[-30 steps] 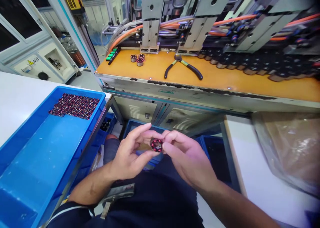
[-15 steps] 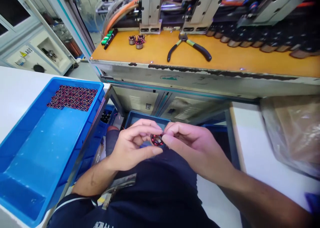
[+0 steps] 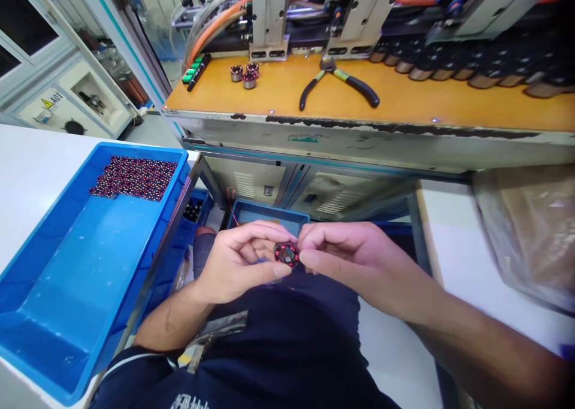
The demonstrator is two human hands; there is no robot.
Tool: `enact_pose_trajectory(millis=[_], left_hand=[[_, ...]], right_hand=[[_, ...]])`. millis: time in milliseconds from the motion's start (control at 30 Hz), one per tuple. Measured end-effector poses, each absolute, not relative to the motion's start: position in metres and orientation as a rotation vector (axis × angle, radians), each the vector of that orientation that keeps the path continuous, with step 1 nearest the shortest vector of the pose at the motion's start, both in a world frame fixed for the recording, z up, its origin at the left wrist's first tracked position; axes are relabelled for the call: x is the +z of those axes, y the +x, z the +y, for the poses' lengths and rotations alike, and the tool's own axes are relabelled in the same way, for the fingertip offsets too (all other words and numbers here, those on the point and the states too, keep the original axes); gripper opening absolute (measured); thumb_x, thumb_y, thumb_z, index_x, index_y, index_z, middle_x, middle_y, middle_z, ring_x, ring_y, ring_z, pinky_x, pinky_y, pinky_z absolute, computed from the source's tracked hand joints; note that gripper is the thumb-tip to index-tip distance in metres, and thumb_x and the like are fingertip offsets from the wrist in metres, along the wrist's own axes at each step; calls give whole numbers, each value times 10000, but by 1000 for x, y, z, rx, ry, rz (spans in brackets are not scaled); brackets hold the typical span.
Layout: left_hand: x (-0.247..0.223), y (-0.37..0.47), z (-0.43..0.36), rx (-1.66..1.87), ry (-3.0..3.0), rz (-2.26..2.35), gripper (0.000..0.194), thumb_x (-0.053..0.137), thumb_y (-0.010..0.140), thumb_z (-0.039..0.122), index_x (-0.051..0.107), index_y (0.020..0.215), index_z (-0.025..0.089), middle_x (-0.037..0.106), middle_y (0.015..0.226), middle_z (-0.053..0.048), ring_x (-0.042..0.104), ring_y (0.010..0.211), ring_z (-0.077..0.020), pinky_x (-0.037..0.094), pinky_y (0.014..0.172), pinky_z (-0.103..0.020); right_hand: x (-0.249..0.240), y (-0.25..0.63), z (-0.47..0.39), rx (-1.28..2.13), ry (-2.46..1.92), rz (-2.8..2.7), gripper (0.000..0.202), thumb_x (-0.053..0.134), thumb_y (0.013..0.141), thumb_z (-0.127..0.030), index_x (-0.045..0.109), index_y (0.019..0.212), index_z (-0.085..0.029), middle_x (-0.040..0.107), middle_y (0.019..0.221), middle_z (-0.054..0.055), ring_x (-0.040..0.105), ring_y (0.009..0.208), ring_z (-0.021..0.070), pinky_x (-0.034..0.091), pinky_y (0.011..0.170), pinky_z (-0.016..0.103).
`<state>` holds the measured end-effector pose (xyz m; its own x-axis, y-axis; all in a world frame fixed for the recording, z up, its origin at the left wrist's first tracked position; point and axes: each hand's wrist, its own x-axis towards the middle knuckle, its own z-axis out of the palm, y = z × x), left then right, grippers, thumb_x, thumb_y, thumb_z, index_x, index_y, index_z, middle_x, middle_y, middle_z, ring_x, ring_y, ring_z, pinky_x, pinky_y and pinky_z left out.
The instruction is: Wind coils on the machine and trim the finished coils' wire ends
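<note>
A small round ring-shaped part point(image 3: 286, 254), black with red spots around its opening, is held in front of my body. My left hand point(image 3: 245, 256) grips it from the left between thumb and fingers. From the right, my right hand point(image 3: 348, 253) pinches at its edge, with thumb and index finger pressed together. The fingertips of both hands nearly meet behind the part. Many small parts with similar colours point(image 3: 135, 177) lie packed together at the far end of a blue bin point(image 3: 67, 283) on the left.
Pliers point(image 3: 335, 81) lie spread on an orange ledge point(image 3: 215, 100), right of several small ring parts point(image 3: 249, 79). Dark cylindrical pieces point(image 3: 449, 67) line the ledge's right. A plastic-covered package point(image 3: 530, 229) rests on the right table. Machine columns point(image 3: 269, 20) rise behind.
Both hands and the part have shifted slightly right and down in the picture. The part's round face shows more fully. A thin pink wire now shows left of the hands.
</note>
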<state>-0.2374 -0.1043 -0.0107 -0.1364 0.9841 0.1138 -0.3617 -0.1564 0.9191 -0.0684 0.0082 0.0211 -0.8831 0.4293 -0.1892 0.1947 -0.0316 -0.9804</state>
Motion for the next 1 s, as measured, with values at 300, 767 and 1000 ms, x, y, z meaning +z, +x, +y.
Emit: enact_pose_trajectory(millis=[300, 767, 1000], left_hand=[[-5, -239, -106, 1293, 893, 953, 320, 833, 666, 139, 749, 973, 162, 710, 916, -44, 657, 736, -98, 542, 711, -213], [-12, -239, -112, 1436, 879, 952, 395, 828, 641, 56, 756, 1003, 195, 713, 1034, -59, 688, 806, -110, 581, 790, -235], [-7, -235, -105, 1482, 985, 953, 379, 824, 620, 31, 780, 958, 195, 714, 1002, -70, 690, 775, -109, 592, 723, -209]], right_hand=[[36, -70, 42, 1647, -247, -2380, 230, 754, 822, -380, 687, 902, -175, 618, 912, 29, 555, 795, 121, 446, 719, 229], [33, -76, 24, 1758, -620, -2225, 263, 658, 860, -366, 597, 697, -169, 571, 724, -6, 499, 683, 110, 389, 623, 222], [45, -68, 18, 1973, -798, -2200, 286, 700, 806, -424, 624, 707, -167, 523, 612, -30, 414, 556, 81, 322, 492, 199]])
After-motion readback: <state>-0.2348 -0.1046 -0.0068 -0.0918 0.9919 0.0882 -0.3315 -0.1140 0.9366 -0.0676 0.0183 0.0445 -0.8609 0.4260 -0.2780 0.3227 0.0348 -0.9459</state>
